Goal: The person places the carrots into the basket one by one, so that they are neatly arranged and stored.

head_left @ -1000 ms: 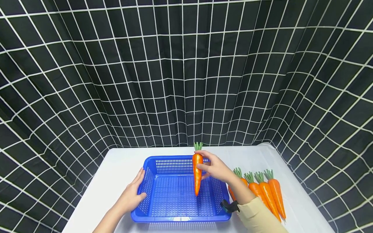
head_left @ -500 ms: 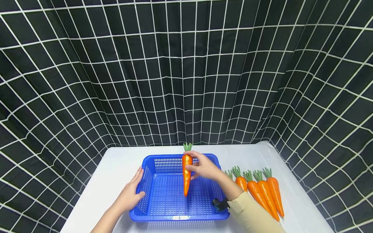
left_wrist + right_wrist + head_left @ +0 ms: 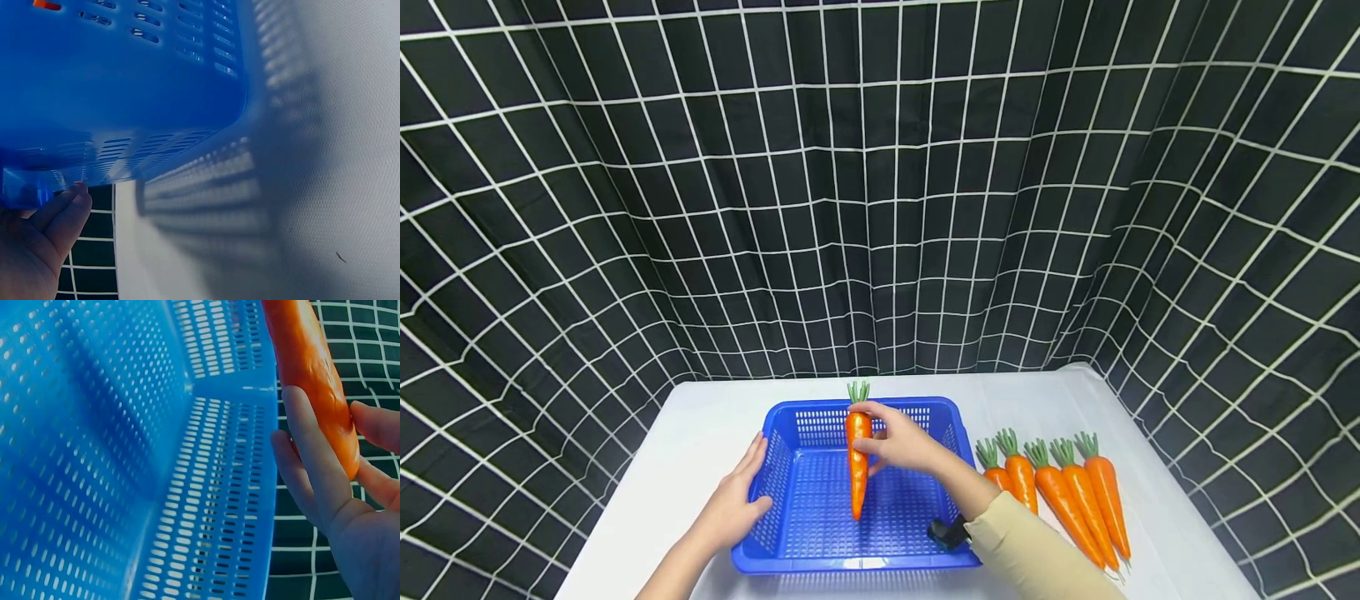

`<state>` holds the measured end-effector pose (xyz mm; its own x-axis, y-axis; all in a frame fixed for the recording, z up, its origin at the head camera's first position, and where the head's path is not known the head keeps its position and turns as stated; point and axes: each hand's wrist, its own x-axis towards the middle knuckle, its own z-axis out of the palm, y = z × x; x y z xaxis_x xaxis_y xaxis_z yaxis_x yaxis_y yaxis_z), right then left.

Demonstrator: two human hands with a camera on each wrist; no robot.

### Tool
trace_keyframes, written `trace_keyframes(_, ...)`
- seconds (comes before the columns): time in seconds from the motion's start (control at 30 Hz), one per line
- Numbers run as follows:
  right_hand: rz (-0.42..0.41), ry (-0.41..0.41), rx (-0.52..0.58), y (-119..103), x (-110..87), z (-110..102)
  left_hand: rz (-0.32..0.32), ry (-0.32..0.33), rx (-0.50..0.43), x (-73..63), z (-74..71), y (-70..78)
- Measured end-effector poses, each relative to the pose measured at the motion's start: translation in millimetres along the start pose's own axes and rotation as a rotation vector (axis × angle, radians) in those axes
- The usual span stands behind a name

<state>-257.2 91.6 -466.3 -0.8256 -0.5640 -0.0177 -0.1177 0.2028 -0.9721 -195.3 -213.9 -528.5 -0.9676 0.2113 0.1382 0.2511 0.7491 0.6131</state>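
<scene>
Currently the right hand (image 3: 898, 440) held a carrot (image 3: 857, 462), its fingers curled round the thick upper part, with digits on both sides of the orange body in the right wrist view. That carrot was over the inside of a blue basket (image 3: 865, 564), a little left of its middle, its green top pointing away from the person and its narrow tip towards them; whether the tip touched the basket's floor could not be told.

The left hand (image 3: 727, 504) was at the basket's left side, holding no carrot. Its fingers were nearly straight along the rim, touching it, and its thumb was spread apart from them.

Five other carrots (image 3: 1102, 492) lay side by side on the white desk (image 3: 707, 408), to the right of the basket, green tops facing away. The right arm partly covered the two nearest the basket. A beige sleeve (image 3: 1030, 542) covered part of that arm, with a black object (image 3: 946, 533) at the wrist. Behind the desk hung a dark curtain (image 3: 880, 208) with a white grid.
</scene>
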Motion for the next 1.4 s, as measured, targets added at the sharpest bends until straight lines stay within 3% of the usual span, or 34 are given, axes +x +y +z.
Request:
trace_keyframes(0.33,0.041,-0.005,-0.022,0,5.7,15,0.013,0.011,0.001,-2.2,-0.4,1.9)
trace_keyframes(0.9,0.089,-0.027,0.057,-1,35.4,40,0.007,0.002,0.004,-2.4,-4.7,1.7)
trace_keyframes(1.4,0.080,-0.062,0.093,8,47.7,58,0.024,0.012,-0.007,-1.8,-3.1,4.6)
